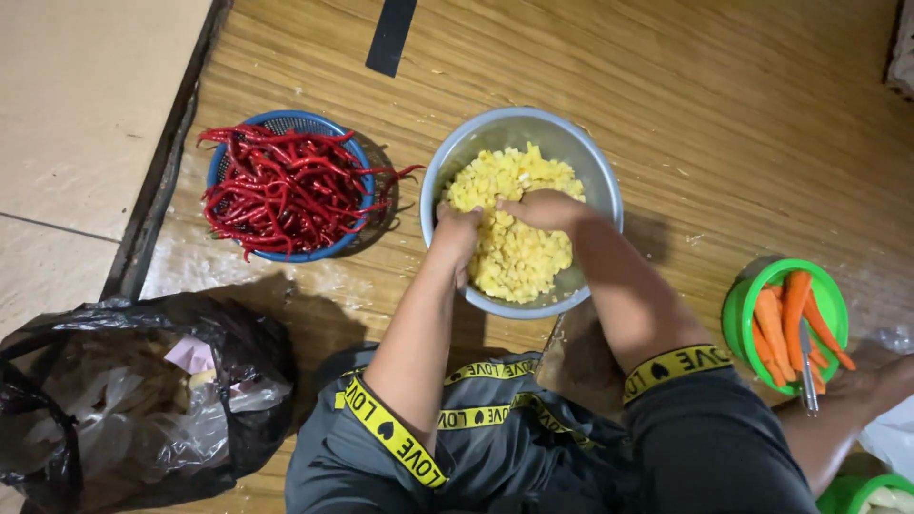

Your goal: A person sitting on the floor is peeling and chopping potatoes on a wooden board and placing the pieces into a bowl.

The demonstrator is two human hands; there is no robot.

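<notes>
- The grey metal bowl on the wooden floor is the landmark here; it is heaped with small yellow cubes, all of them already diced, and no whole pieces show among them.
- Judging by that, the cutting of this yellow food looks finished, and the handling of the pile is what is in hand now.
- The left hand rests on the near-left part of the pile, its fingers curled down into the cubes; whether they pinch any I cannot tell.
- The right hand lies across the middle of the pile, fingers close together and bent onto the cubes.
- Left of the bowl, near but not touching, a blue basket holds a tangle of long red chillies, all whole with their stems.
- Right of the bowl and nearer the person, a green bowl holds peeled orange carrot sticks, not diced, with a knife lying on them.
- Well to the near left of the bowl, an open black plastic bag holds pale scraps and wrappers.
- At the far near-right corner, part of another green container shows; its contents are unclear.
</notes>
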